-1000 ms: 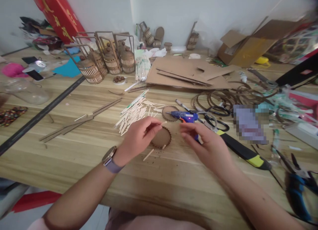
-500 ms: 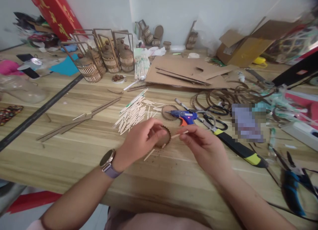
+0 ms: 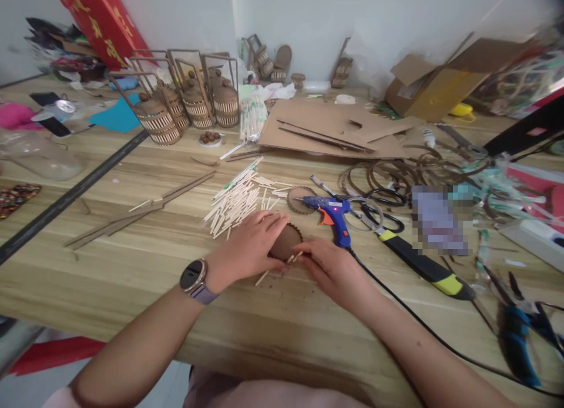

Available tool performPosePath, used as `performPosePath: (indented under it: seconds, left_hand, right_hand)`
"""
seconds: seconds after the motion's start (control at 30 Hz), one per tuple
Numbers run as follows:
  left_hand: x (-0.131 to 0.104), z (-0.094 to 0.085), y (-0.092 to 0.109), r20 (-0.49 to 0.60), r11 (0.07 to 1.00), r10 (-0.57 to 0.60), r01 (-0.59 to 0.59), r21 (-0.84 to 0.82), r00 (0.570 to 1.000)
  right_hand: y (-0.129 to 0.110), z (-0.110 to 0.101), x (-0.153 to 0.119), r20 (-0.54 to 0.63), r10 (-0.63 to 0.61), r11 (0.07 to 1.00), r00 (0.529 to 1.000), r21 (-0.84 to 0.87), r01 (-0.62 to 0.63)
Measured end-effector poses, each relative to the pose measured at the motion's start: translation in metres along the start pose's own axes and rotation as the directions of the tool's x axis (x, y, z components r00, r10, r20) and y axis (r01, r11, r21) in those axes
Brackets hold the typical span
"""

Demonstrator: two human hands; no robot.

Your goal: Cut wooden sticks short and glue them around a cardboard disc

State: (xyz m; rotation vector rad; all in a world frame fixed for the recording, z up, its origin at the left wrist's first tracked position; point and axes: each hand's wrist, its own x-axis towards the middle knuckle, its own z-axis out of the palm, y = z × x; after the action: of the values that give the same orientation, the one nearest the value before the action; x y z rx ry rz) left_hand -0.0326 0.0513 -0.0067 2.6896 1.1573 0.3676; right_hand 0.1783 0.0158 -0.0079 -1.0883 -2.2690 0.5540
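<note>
Left hand (image 3: 247,243) grips brown disc (image 3: 287,242) — right hand (image 3: 333,270) (just beside it) pinches 1 stick (image 3: 298,256).

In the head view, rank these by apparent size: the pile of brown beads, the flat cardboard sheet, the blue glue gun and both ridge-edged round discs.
1. Flat cardboard sheet
2. Blue glue gun
3. Nearer disc and farther disc: unranked, each partly covered and at different nearness
4. Pile of brown beads

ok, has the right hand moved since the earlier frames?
Yes. Judged against the blue glue gun, the right hand has shifted left and closer to the wearer, clear of the gun's handle, to the brown disc's near rim.
</note>
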Motion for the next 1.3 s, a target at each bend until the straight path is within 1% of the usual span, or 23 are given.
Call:
performPosePath:
  seconds: [0.13, 0.4, 0.5, 0.63, 0.8, 1.0, 1.3]
  left_hand:
    - [0.002, -0.001, 0.001, 0.015, 1.000, -0.004, 0.004, -0.021, 1.000]
    - [0.004, -0.002, 0.003, 0.041, 0.997, -0.012, 0.016, -0.080, 0.999]
    - [0.004, 0.000, 0.002, 0.034, 0.994, -0.013, 0.017, -0.111, 0.999]
    - [0.005, 0.003, 0.000, 0.020, 0.988, -0.011, 0.014, -0.152, 1.000]
    - [0.005, 0.007, -0.002, 0.001, 0.983, -0.006, 0.006, -0.181, 1.000]
    - [0.006, 0.005, -0.001, 0.010, 0.981, -0.005, 0.007, -0.196, 1.000]
    - [0.006, 0.006, -0.002, 0.011, 0.984, 0.009, -0.007, -0.178, 1.000]
  right_hand:
    - [0.002, 0.003, 0.000, -0.001, -0.008, 1.000, 1.000, -0.008, 0.008]
    - [0.006, 0.008, -0.001, -0.023, -0.082, 0.994, 0.996, -0.069, 0.080]
    - [0.006, 0.009, -0.001, -0.023, -0.103, 0.990, 0.994, -0.104, 0.100]
    - [0.007, 0.010, -0.002, -0.016, -0.101, 0.983, 0.995, -0.157, 0.097]
    - [0.009, 0.010, -0.002, -0.018, -0.117, 0.982, 0.993, -0.151, 0.113]
    - [0.008, 0.011, -0.001, -0.033, -0.166, 0.975, 0.986, -0.155, 0.159]
    - [0.008, 0.011, -0.001, -0.038, -0.159, 0.980, 0.986, -0.125, 0.153]
